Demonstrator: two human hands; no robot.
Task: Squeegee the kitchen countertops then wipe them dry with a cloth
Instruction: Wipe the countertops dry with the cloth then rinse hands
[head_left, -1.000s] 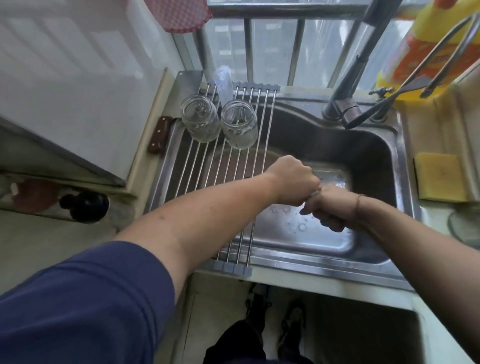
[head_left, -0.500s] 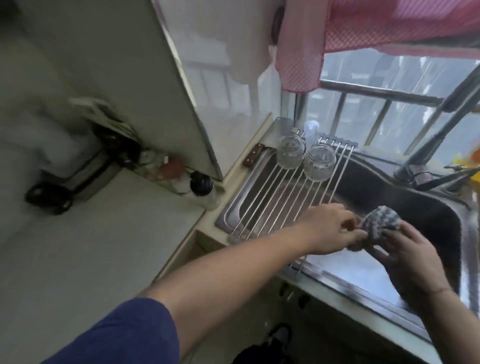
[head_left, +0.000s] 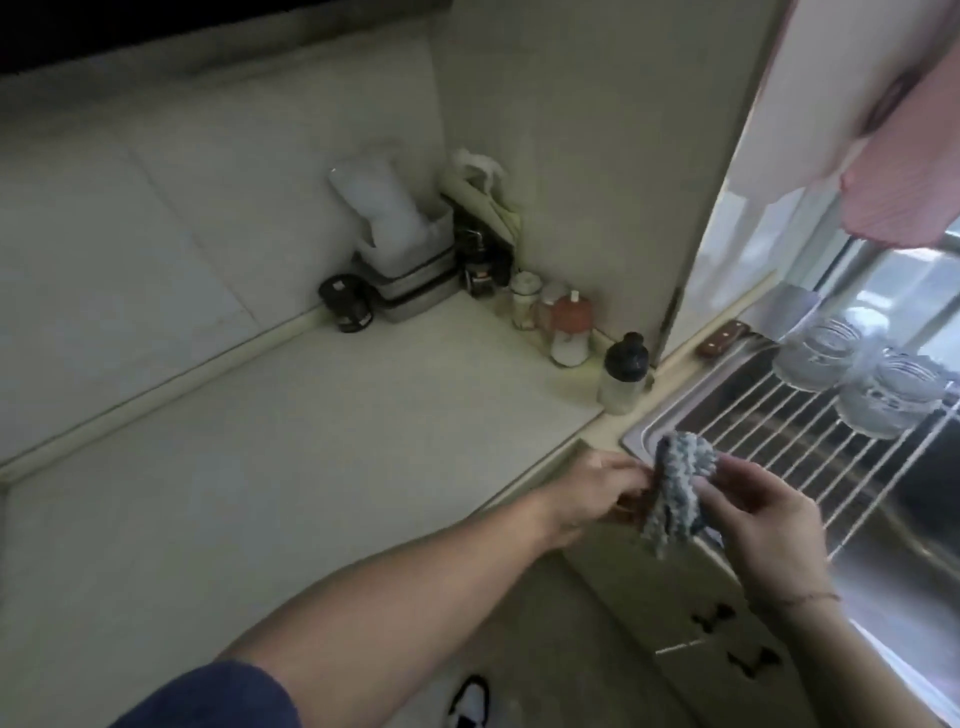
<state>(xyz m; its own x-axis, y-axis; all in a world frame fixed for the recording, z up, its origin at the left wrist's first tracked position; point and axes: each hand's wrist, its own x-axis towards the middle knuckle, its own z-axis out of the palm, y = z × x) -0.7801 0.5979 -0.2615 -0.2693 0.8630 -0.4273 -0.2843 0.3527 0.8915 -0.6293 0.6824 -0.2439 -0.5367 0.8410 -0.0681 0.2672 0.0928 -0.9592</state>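
A grey-and-white striped cloth (head_left: 831, 488) hangs crumpled between both hands, just over the front left corner of the steel sink (head_left: 639, 434). My left hand (head_left: 597, 491) pinches its left edge. My right hand (head_left: 769, 519) holds its right side with curled fingers. The pale countertop (head_left: 311, 441) stretches to the left of the hands, up to the tiled wall. No squeegee is in view.
At the back corner stand a white container (head_left: 400, 249), a black jar (head_left: 348, 304), several seasoning bottles (head_left: 569, 327) and a black-capped bottle (head_left: 623, 374). A wire rack (head_left: 810, 441) with two upturned glass jars (head_left: 883, 395) spans the sink. A pink cloth (head_left: 904, 208) hangs above.
The hands have lifted the cloth out of the sink basin and brought it left, to the sink's front corner. My view has swung left onto the countertop.
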